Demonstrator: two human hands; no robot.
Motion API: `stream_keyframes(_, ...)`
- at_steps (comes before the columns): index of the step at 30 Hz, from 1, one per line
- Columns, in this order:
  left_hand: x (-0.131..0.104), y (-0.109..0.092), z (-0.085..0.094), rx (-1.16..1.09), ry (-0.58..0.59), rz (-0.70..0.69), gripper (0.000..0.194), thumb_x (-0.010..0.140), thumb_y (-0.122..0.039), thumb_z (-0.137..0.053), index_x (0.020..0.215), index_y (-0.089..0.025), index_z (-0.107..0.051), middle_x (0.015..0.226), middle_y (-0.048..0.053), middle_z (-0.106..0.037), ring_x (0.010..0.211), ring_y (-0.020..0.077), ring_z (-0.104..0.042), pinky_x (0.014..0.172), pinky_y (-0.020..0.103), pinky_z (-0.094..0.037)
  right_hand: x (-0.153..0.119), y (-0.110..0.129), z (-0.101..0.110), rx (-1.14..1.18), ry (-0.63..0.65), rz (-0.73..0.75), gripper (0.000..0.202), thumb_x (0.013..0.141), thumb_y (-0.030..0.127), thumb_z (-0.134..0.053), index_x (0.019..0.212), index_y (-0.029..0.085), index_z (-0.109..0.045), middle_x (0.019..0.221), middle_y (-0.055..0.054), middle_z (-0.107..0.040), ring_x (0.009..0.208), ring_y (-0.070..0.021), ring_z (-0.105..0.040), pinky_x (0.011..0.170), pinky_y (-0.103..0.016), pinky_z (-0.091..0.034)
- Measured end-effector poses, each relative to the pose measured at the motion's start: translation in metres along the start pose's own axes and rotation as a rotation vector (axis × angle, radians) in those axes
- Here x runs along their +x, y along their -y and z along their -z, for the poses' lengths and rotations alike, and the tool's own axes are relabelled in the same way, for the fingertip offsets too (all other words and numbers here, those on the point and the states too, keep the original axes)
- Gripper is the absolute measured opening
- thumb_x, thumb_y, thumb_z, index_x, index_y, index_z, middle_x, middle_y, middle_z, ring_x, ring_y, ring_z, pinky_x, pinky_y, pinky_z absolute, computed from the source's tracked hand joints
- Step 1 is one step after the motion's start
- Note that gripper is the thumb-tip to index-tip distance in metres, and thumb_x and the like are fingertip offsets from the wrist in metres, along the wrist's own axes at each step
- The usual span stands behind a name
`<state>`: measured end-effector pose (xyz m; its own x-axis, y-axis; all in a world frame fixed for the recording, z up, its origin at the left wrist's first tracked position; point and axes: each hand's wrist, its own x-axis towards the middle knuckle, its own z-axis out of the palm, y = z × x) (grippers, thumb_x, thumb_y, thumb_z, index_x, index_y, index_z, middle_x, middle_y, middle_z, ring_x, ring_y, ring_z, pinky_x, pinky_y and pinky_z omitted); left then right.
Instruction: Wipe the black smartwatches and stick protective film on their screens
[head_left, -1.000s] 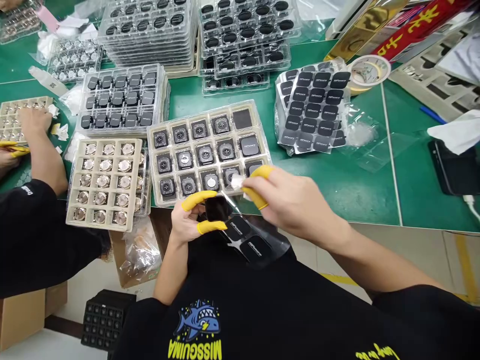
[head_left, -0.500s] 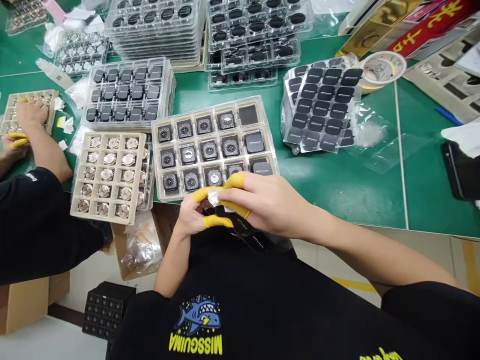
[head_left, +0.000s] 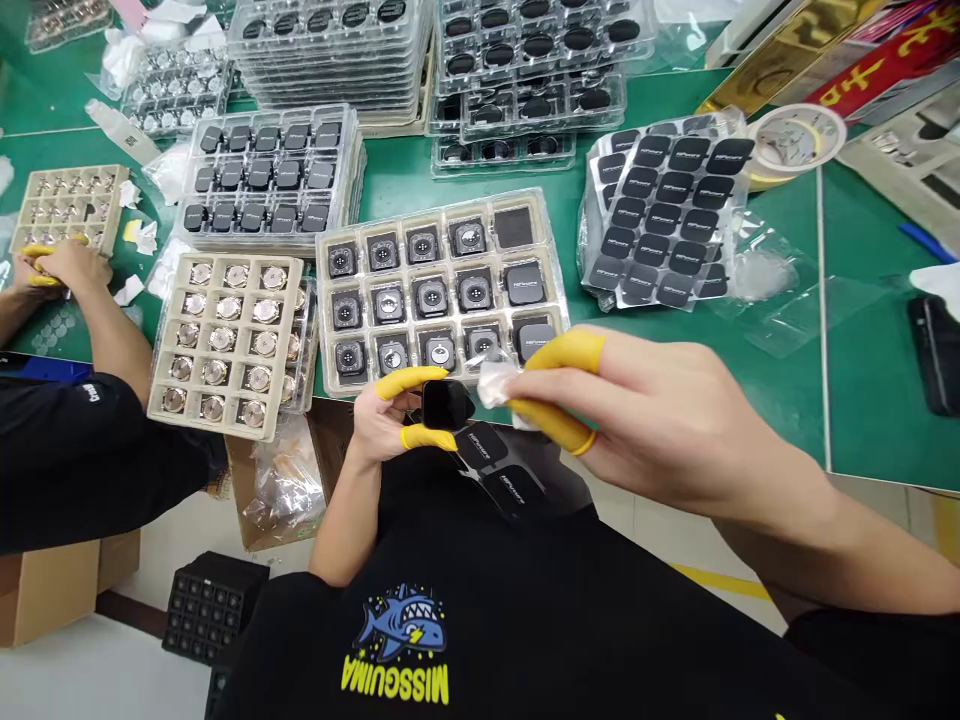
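Observation:
Between the yellow-capped thumb and finger of my left hand [head_left: 386, 415] is a square black watch case [head_left: 444, 404], its dark glossy face showing. My right hand [head_left: 637, 410], also in yellow finger cots, pinches a crumpled white wipe [head_left: 495, 384] just right of the watch. Below both hands, a sheet of black printed stickers [head_left: 499, 465] lies over my lap. Just beyond my hands sits a beige tray [head_left: 324, 300] of square watch cases, most with their round sensor backs up. Two cells at its right hold black covered pieces, and the far right corner cell shows only its dark bottom.
A beige tray of round watches [head_left: 225, 340] is at the left, by a clear tray stack of black squares [head_left: 259, 175]. Sticker sheets [head_left: 664, 215] and a tape roll [head_left: 796, 140] lie right. Another person's hands [head_left: 64, 268] work at far left. An open carton [head_left: 281, 490] stands below.
My right hand has moved right with the wipe, away from the watch, uncovering its dark face. The view has shifted slightly. At far left, the other person's hands have come together.

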<state>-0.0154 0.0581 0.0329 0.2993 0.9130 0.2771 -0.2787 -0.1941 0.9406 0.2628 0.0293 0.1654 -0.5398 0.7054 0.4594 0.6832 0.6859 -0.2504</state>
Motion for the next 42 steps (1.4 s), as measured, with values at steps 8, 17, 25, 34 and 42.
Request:
stream_keyframes(8, 0.002, 0.001, -0.001, 0.126, 0.097, -0.047, 0.079, 0.063, -0.071, -0.11, 0.121, -0.021, -0.093, 0.092, 0.006, -0.09, 0.074, 0.0201, -0.085, 0.065, 0.025, -0.069, 0.014, 0.019, -0.04, 0.136, 0.025, 0.151, 0.035, 0.117, 0.01, -0.05, 0.111, 0.02, -0.083, 0.081, -0.002, -0.067, 0.075, -0.0178, -0.056, 0.062, -0.031, -0.036)
stream_keyframes(17, -0.007, 0.011, 0.002, 0.029, -0.039, -0.002, 0.081, 0.059, -0.06, -0.116, 0.125, -0.02, -0.091, 0.102, 0.007, -0.091, 0.088, 0.0228, -0.089, 0.08, 0.03, -0.074, 0.015, 0.007, -0.045, -0.235, 0.043, -0.011, 0.036, 0.109, 0.0, -0.051, 0.092, 0.017, -0.078, 0.081, -0.007, -0.069, 0.077, -0.0199, -0.059, 0.056, -0.035, -0.027)
stream_keyframes(25, -0.007, 0.005, 0.004, 0.021, 0.008, 0.004, 0.084, 0.061, -0.061, -0.115, 0.133, -0.025, -0.09, 0.109, 0.007, -0.093, 0.093, 0.0252, -0.091, 0.081, 0.032, -0.076, 0.007, 0.005, -0.016, -0.044, -0.069, -0.008, 0.019, 0.117, 0.018, -0.062, 0.121, 0.021, -0.081, 0.099, -0.007, -0.079, 0.083, -0.0196, -0.07, 0.063, -0.031, -0.046)
stream_keyframes(34, -0.002, 0.005, -0.002, 0.086, 0.063, -0.095, 0.082, 0.062, -0.065, -0.112, 0.129, -0.023, -0.091, 0.103, 0.007, -0.093, 0.087, 0.0238, -0.091, 0.077, 0.029, -0.075, 0.02, 0.024, -0.045, -0.031, 0.001, 0.102, 0.033, 0.116, 0.01, -0.051, 0.109, 0.018, -0.082, 0.087, -0.006, -0.073, 0.08, -0.0193, -0.061, 0.06, -0.032, -0.034)
stream_keyframes(42, -0.01, -0.004, 0.006, 0.098, -0.083, -0.015, 0.081, 0.061, -0.058, -0.116, 0.129, -0.022, -0.09, 0.102, 0.006, -0.092, 0.087, 0.0238, -0.092, 0.076, 0.029, -0.078, 0.011, 0.001, -0.042, -0.157, -0.107, -0.196, 0.022, 0.116, 0.02, -0.061, 0.108, 0.02, -0.081, 0.094, -0.008, -0.077, 0.078, -0.0212, -0.067, 0.059, -0.033, -0.041)
